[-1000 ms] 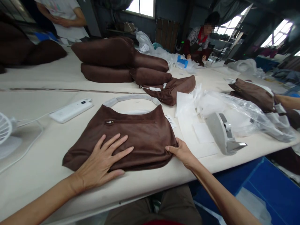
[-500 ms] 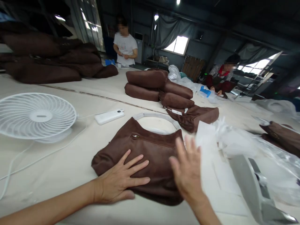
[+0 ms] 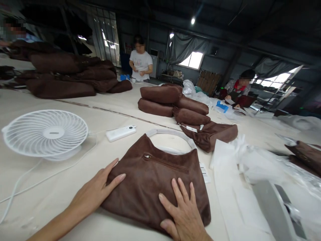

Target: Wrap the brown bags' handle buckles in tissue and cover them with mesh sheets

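A dark brown handbag (image 3: 147,187) lies flat on the table in front of me, its wrapped pale handle (image 3: 175,133) pointing away. A zipper (image 3: 165,163) runs across its upper part, and a white tag (image 3: 205,172) sticks out at its right edge. My left hand (image 3: 96,185) rests at the bag's left side, thumb on the leather and fingers stretched along the edge. With fingers spread, my right hand (image 3: 184,209) lies on the lower right of the bag. Neither hand grips anything.
A white fan (image 3: 47,134) and a white power bank or phone (image 3: 121,133) with cables are at left. Brown bags (image 3: 173,100) are piled beyond, more (image 3: 62,73) at far left. Plastic wrap and a grey tape dispenser (image 3: 276,207) lie right. Co-workers (image 3: 140,63) stand behind.
My left hand has moved from the bag's middle to its left edge. My right hand has come down onto the bag's lower right. The bag looks flatter and its left side is spread out.
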The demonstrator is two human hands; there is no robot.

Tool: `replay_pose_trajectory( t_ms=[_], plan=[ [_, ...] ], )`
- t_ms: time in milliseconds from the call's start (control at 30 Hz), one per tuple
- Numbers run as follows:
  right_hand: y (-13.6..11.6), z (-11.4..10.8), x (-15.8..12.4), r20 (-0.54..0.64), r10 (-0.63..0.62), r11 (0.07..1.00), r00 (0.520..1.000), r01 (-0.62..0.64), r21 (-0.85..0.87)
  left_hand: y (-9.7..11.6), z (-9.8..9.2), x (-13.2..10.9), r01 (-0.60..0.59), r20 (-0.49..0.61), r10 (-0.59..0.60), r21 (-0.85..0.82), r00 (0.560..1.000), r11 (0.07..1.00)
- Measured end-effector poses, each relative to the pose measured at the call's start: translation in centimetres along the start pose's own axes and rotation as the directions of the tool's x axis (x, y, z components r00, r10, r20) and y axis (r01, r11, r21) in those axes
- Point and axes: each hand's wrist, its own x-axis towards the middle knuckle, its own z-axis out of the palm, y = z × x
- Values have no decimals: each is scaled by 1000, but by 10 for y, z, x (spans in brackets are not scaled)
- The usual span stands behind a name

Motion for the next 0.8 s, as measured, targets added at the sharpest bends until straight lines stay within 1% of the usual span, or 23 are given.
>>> replay_pose_trajectory(
  t_ms=[33, 67, 100, 133, 200, 267, 300, 333, 367, 400, 433, 467, 500, 533, 567, 600, 633, 700, 733, 800],
  plan=[
    [1, -1, -1, 7, 0, 1000, 1000, 0, 3, -4, -1, -3, 77, 52, -73, -75, 996, 994],
    [2, -2, -3, 14, -6, 1000, 1000, 6, 6, -8, -1, -7, 121, 90, -110, -132, 990, 984],
    [4, -3, -5, 20, -19, 1000, 1000, 19, 7, -11, -1, -12, 127, 103, -111, -168, 988, 978],
    [5, -4, -8, 21, -38, 999, 999, 38, 6, -13, -1, -16, 94, 86, -79, -177, 993, 980],
    [7, -3, -13, 6, -69, 998, 998, 69, -9, -14, -1, -21, -10, -2, 10, -99, 1000, 995],
    [7, 0, -16, -12, -68, 997, 998, 67, -33, -5, -3, -18, -122, -93, 126, 50, 988, 991],
    [6, 1, -17, -17, -58, 997, 998, 57, -45, 5, -5, -14, -183, -126, 197, 117, 972, 976],
    [5, 3, -17, -22, -49, 997, 999, 47, -56, 18, -7, -10, -255, -147, 280, 172, 949, 952],
    [5, 5, -17, -34, -46, 997, 998, 44, -68, 34, -8, -6, -337, -154, 372, 212, 915, 917],
    [5, 8, -17, -58, -55, 995, 997, 50, -83, 50, -8, -3, -431, -141, 470, 236, 872, 871],
    [5, 10, -16, -92, -70, 993, 993, 61, -102, 66, -5, -1, -528, -101, 567, 259, 818, 809],
    [5, 12, -16, -132, -87, 989, 987, 70, -127, 80, -1, -2, -617, -55, 655, 284, 753, 734],
    [6, 14, -15, -176, -107, 984, 979, 79, -157, 90, 5, -4, -702, -12, 739, 304, 674, 644],
    [7, 16, -15, -221, -132, 977, 966, 90, -193, 97, 12, -7, -764, 31, 800, 319, 600, 561],
    [9, 16, -14, -261, -158, 968, 952, 98, -232, 100, 20, -10, -804, 64, 838, 331, 542, 494],
    [10, 15, -12, -293, -183, 958, 939, 103, -268, 99, 27, -13, -825, 89, 858, 341, 505, 451],
    [11, 13, -10, -317, -204, 949, 926, 107, -298, 97, 33, -15, -830, 105, 862, 350, 495, 434],
    [11, 5, -6, -347, -212, 945, 913, 101, -311, 89, 40, -17, -822, 110, 856, 363, 506, 439],
    [11, 0, -3, -347, -180, 954, 920, 79, -288, 85, 42, -17, -819, 105, 854, 364, 510, 444],
    [9, -8, 0, -316, -62, 980, 947, -3, -200, 80, 45, -15, -822, 98, 858, 359, 504, 441]
  ],
)
